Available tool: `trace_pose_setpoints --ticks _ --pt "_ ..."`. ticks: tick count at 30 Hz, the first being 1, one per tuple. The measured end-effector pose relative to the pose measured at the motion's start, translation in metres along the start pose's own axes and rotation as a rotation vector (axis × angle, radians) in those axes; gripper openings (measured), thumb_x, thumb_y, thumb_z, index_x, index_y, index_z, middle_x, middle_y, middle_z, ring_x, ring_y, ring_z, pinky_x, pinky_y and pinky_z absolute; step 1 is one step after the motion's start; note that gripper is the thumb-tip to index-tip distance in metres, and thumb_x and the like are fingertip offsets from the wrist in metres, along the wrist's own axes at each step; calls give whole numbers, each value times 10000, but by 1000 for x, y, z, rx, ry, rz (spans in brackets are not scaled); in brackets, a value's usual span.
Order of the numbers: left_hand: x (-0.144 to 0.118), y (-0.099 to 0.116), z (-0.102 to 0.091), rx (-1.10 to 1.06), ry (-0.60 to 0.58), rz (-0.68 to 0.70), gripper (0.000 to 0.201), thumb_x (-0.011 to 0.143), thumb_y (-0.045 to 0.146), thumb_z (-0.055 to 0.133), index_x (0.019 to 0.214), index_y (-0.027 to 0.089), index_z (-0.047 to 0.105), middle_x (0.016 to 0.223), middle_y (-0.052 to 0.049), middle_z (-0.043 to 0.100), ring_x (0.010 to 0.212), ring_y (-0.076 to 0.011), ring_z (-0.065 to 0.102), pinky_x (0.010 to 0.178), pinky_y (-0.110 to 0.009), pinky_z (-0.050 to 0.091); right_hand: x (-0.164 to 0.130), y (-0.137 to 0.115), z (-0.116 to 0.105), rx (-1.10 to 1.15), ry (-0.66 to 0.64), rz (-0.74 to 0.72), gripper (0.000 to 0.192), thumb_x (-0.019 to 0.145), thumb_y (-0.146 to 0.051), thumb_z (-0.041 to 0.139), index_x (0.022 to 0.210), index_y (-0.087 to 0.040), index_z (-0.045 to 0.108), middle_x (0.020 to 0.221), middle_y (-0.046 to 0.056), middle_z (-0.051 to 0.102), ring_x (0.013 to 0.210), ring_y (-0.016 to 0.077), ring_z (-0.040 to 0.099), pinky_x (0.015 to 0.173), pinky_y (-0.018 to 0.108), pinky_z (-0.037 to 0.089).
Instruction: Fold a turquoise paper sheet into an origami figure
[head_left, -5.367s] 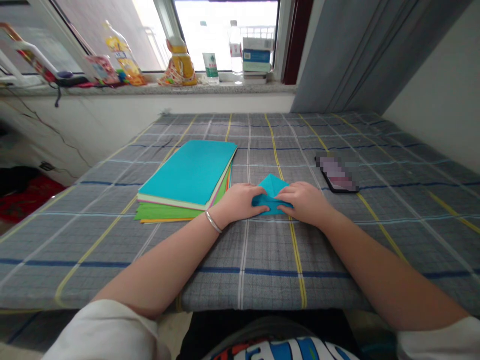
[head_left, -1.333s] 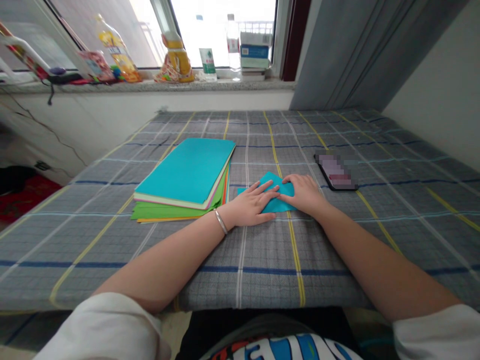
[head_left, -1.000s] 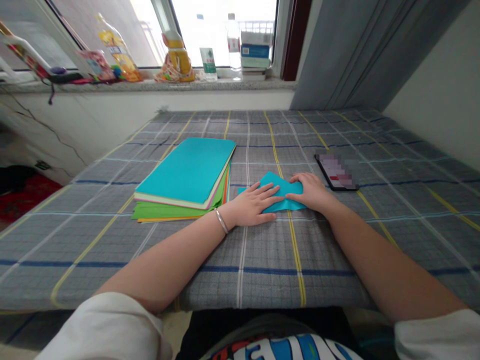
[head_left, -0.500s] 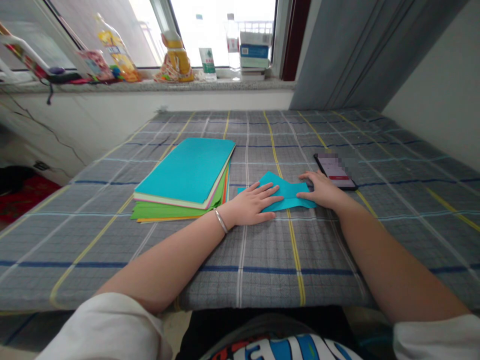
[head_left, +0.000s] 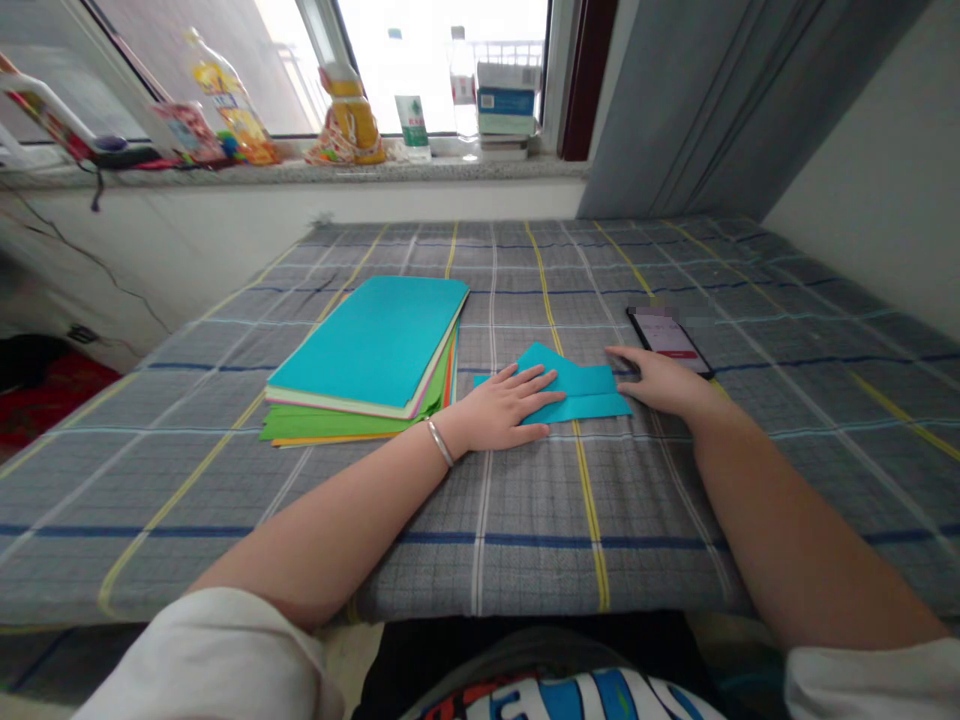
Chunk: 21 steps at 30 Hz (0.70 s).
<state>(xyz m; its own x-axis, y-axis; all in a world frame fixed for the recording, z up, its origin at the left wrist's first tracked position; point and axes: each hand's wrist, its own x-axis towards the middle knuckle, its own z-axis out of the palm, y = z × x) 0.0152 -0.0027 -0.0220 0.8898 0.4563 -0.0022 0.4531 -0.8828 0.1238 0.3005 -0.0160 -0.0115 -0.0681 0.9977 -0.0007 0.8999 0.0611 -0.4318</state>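
Note:
A folded sheet of blue paper [head_left: 585,385] lies on the plaid cloth, with a peak on its far side and a creased strip along its near side. My left hand [head_left: 506,408] rests flat on the paper's left part, fingers spread, hiding some of it. Just off the paper's right end is my right hand [head_left: 660,382], its thumb and fingers apart and holding nothing. Beyond that hand lies a phone [head_left: 671,340] with its screen lit.
To the left is a stack of coloured paper [head_left: 375,340], blue on top with green and orange edges showing. Plaid cloth [head_left: 525,550] covers the surface. Bottles and boxes line the windowsill [head_left: 442,172] at the back; a grey curtain [head_left: 720,100] hangs at right.
My right hand has slid right, off the paper's end, and the paper's right part now lies flatter. My left hand has stayed in place.

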Motion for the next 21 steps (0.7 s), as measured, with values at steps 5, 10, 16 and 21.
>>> trace_pose_setpoints --ticks 5,10,16,21 --pt "0 0 1 -3 -3 -7 598 986 542 370 1506 248 334 1617 -62 201 1505 -264 140 1212 -495 82 4 6 5 93 100 17 558 775 -59 502 1311 -185 594 1336 118 619 1222 279 588 1047 461 456" --pt "0 0 1 -10 0 -10 590 987 544 363 1496 247 346 1616 -69 203 1505 -255 143 1213 -489 82 4 -16 17 139 202 -88 461 886 -292 499 1328 -175 563 1337 117 615 1223 261 578 1062 448 436" --pt "0 -1 -1 -18 12 -23 529 997 513 356 1404 188 449 1604 -67 253 1505 -249 144 1221 -468 90 3 -44 39 -146 -2 -285 539 917 -331 455 1435 -181 476 1520 118 427 1427 333 328 1155 564 258" --pt "-5 -6 -8 -9 -3 -16 482 1005 486 337 1383 211 455 1600 -30 272 1500 -264 163 1212 -490 130 4 -39 39 -202 -48 -278 573 923 -319 440 1480 -184 417 1559 117 359 1443 310 303 1165 530 262"
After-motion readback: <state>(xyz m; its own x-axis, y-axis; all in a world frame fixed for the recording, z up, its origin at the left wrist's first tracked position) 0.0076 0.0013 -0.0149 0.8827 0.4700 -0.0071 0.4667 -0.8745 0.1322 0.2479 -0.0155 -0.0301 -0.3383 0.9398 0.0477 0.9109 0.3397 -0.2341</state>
